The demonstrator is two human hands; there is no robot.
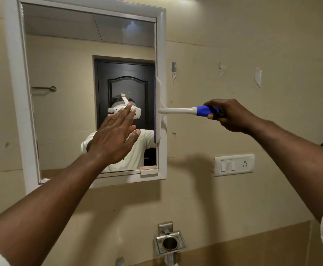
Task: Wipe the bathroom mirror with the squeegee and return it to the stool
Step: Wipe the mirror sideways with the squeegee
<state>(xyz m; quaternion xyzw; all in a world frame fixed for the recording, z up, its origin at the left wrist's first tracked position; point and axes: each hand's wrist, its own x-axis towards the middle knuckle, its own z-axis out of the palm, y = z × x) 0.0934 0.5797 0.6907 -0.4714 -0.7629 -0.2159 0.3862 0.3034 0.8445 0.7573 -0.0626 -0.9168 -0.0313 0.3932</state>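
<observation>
Fingers (213, 110) of the right hand (231, 116) wrap tight around the blue grip of the squeegee (178, 110); left hand (114, 137) is spread flat, fingers wide, against the mirror (64, 104) glass. Squeegee's blade stands upright along the mirror's right frame edge, handle level. Below right sits a switch plate (233, 165); lower still, a metal holder (169, 243)

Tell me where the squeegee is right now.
In the head view the squeegee is right of centre, its blade upright against the mirror frame's right edge, its blue handle gripped by the right hand; the left hand is open over the glass.
</observation>
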